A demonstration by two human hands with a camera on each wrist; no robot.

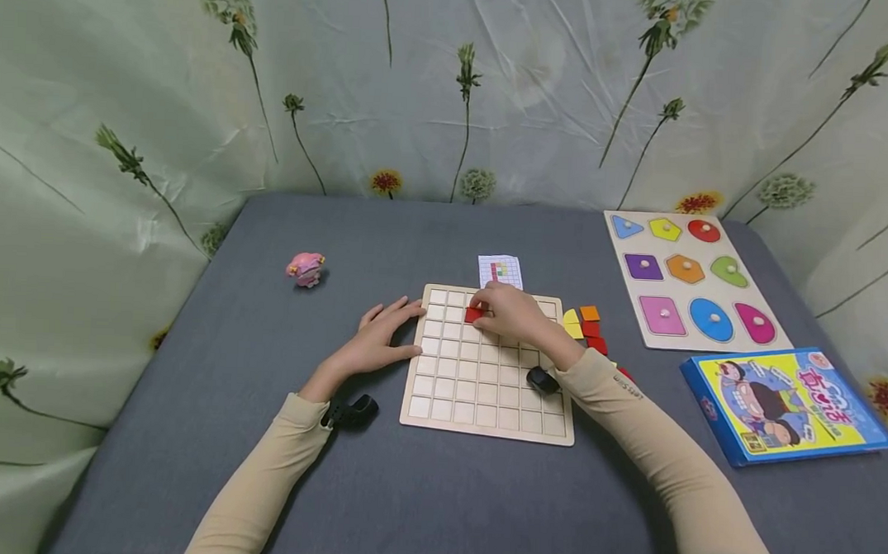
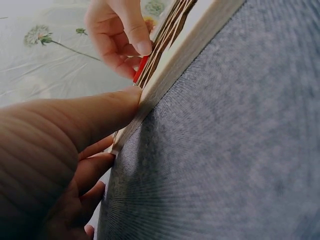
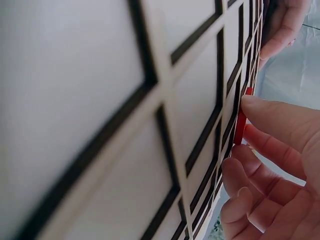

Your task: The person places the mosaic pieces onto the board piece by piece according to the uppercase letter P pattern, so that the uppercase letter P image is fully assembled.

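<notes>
A wooden grid board [image 1: 487, 411] with pale square cells lies flat on the table. My right hand [image 1: 515, 315] pinches a red square tile [image 1: 473, 315] between thumb and fingers over the upper part of the grid. In the right wrist view the red tile [image 3: 240, 126] is tilted and close against the cells. Against the board's left edge rest the thumb and fingertips of my left hand [image 1: 378, 340], the fingers extended. Just beyond the board, a small printed card [image 1: 500, 269] with a coloured grid pattern is partly covered by my right hand.
Loose yellow tiles [image 1: 572, 324], an orange tile [image 1: 589, 313] and red tiles [image 1: 597, 345] lie right of the board, some behind the right forearm. Farther right are a shape puzzle board [image 1: 681, 308] and a blue-yellow box [image 1: 788, 404]. A pink toy figure [image 1: 306, 269] stands at left.
</notes>
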